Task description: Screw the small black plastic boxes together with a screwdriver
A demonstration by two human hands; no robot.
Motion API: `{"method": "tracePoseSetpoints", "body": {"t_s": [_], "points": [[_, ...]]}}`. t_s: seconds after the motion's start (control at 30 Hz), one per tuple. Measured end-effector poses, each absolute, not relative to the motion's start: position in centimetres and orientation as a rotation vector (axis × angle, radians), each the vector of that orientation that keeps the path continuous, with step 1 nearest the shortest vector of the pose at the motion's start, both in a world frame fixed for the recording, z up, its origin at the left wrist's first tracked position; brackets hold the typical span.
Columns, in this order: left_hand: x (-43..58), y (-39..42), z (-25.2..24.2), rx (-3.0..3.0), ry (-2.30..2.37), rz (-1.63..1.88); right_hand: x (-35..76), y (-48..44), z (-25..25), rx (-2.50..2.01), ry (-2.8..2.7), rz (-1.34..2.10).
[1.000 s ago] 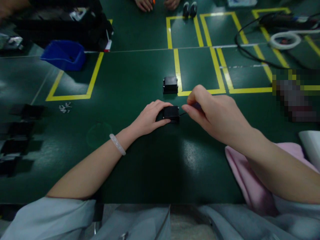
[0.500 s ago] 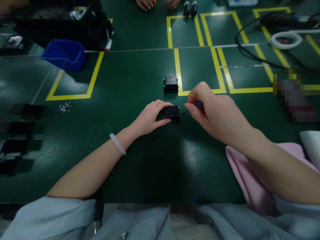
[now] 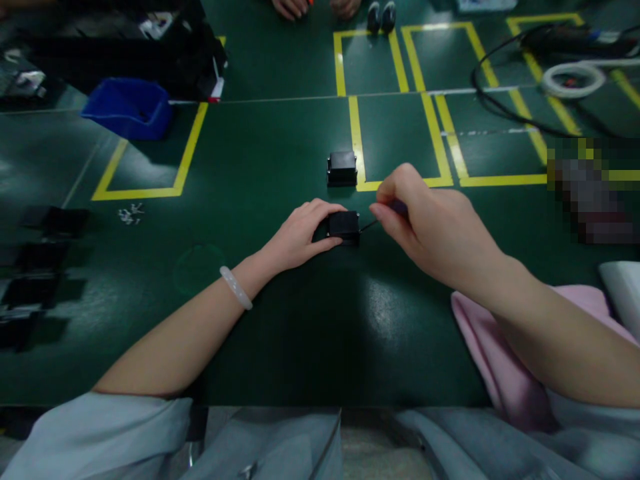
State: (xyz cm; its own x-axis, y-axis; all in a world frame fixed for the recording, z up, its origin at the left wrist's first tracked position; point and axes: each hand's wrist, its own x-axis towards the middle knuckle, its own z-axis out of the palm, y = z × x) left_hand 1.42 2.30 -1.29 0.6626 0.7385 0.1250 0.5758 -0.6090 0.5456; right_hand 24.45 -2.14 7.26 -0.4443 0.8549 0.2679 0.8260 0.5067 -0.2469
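Note:
On the green table, my left hand [image 3: 306, 233] grips a small black box [image 3: 344, 225] between thumb and fingers, from its left side. My right hand [image 3: 425, 217] is closed around the dark handle of a screwdriver [image 3: 370, 225], mostly hidden in the fingers. Its thin shaft points left and its tip meets the right side of the box, near a corner. Just beyond stands a second black box [image 3: 342, 168] of the same kind, untouched. A small pile of screws [image 3: 131, 214] lies off to the left.
A blue bin [image 3: 129, 110] stands at the back left beside a large black container [image 3: 115, 60]. Several black parts [image 3: 40, 267] line the left edge. Pink cloth [image 3: 480, 333] lies under my right forearm. Another person's hands [image 3: 317, 8] rest at the far side; a cable [image 3: 480, 87] curves at right.

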Motion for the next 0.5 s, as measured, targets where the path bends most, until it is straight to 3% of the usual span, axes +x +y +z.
{"method": "tracePoseSetpoints", "body": {"t_s": [0.5], "points": [[1.41,2.23,-1.24,2.414,1.025,0.474,24.47,-2.17,7.34,-1.359,-2.391,0.080]]}}
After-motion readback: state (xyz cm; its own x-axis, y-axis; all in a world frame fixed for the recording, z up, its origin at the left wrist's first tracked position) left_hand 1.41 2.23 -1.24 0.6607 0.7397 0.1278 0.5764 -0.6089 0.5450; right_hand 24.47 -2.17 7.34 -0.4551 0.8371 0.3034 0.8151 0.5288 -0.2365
